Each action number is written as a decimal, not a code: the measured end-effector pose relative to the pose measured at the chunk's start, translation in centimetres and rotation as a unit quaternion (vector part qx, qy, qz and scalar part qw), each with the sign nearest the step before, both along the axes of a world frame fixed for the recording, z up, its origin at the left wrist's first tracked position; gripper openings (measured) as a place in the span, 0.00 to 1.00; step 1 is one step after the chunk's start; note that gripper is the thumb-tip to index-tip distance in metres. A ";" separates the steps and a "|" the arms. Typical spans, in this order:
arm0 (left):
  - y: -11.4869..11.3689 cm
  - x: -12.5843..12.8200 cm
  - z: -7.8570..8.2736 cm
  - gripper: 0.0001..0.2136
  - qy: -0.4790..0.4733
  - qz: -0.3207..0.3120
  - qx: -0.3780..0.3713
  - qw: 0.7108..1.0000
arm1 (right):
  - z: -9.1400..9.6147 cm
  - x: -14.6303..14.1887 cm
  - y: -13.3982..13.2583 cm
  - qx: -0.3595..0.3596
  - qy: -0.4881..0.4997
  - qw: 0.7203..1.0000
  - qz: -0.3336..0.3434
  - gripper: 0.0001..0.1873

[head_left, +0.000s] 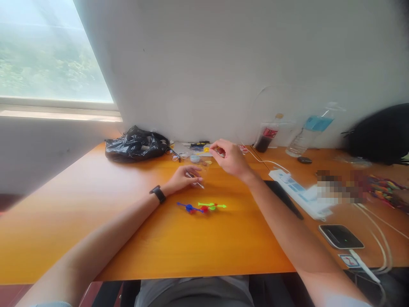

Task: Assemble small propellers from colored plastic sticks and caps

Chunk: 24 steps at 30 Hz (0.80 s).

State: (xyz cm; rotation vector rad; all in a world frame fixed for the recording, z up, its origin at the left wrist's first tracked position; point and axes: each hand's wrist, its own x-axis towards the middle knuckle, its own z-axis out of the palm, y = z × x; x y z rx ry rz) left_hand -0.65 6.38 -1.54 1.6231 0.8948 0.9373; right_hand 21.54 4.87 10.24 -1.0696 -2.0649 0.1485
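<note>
Two hands reach out over one wooden worktop (153, 251), and both are holding something. The left hand (187, 178) has its fingers curled around one thin white stick (198, 184) with a pointy tip. The right hand (230, 157) is higher up and farther from the edge, with its thumb and finger pinched on one small yellow piece (206, 149).

Nearer the edge lie pieces in three colors, bunched close together: one blue piece (189, 208), one red piece (204, 209) and one green piece (212, 206). The blue one is on the left, the green one is on the right, and the red one is in between. They look like little arrows with round middles.

Behind the hands, near the wall, sit one shiny black plastic bag (134, 145) and one pale blue round thing (194, 158). Small bits beside it are too blurry to count.

Over on the right stand two bottles: one dark drink bottle (266, 138) and one clear bottle (297, 143) with a blue label. One white power strip (295, 192) lies in front of them, and one flat charging pad (341, 236) is nearer the edge. One black watch (157, 194) is on the left wrist.
</note>
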 end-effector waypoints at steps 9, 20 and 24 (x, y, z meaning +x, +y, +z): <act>-0.1 0.4 -0.3 0.28 -0.010 0.020 0.059 0.998 | -0.8 -1.2 -0.9 0.053 -0.146 0.987 0.043 0.13; -0.1 0.4 -0.6 0.26 0.006 0.010 0.089 0.996 | -1.0 -2.0 -1.1 0.073 -0.239 0.968 0.024 0.12; -0.3 0.4 -0.4 0.25 0.013 0.007 0.099 0.995 | -1.2 -2.3 -1.2 0.087 -0.268 0.959 0.038 0.15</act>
